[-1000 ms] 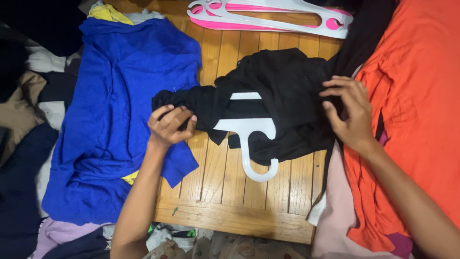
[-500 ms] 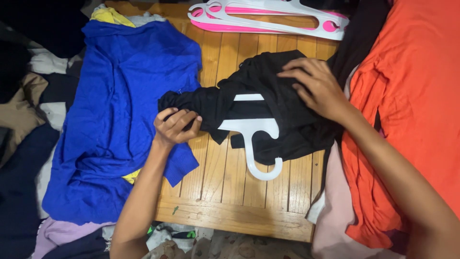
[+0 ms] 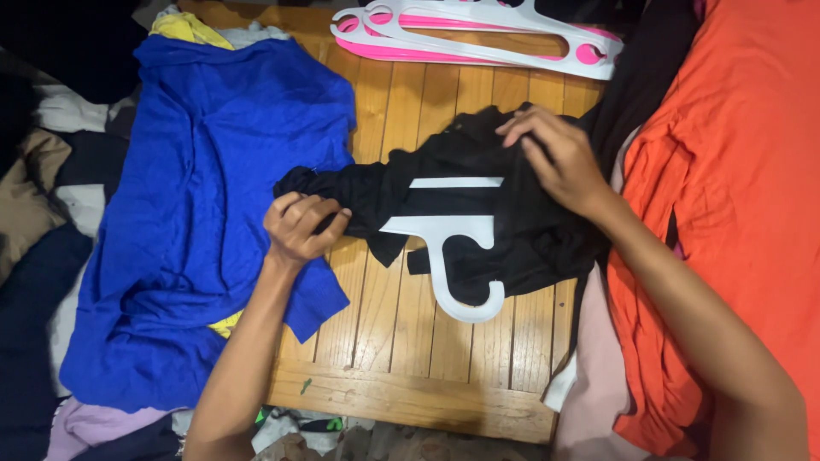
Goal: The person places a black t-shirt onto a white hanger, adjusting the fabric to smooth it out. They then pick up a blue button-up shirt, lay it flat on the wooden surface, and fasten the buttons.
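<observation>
A black garment (image 3: pixel 478 209) lies crumpled across a wooden slatted board (image 3: pixel 401 341), with a white plastic hanger (image 3: pixel 444 239) threaded in it, hook pointing toward me. My left hand (image 3: pixel 301 226) is closed on the garment's left end. My right hand (image 3: pixel 555 158) presses and pinches the black cloth at its upper right part, fingers bent on the fabric.
A blue shirt (image 3: pixel 205 205) spreads left of the board over a yellow piece (image 3: pixel 190 27). Pink and white hangers (image 3: pixel 478 34) lie at the far edge. An orange garment (image 3: pixel 735 205) covers the right side. Mixed clothes pile at left and below.
My right hand has moved from the garment's right side up and left to its top edge. The left hand keeps its grip and has barely shifted.
</observation>
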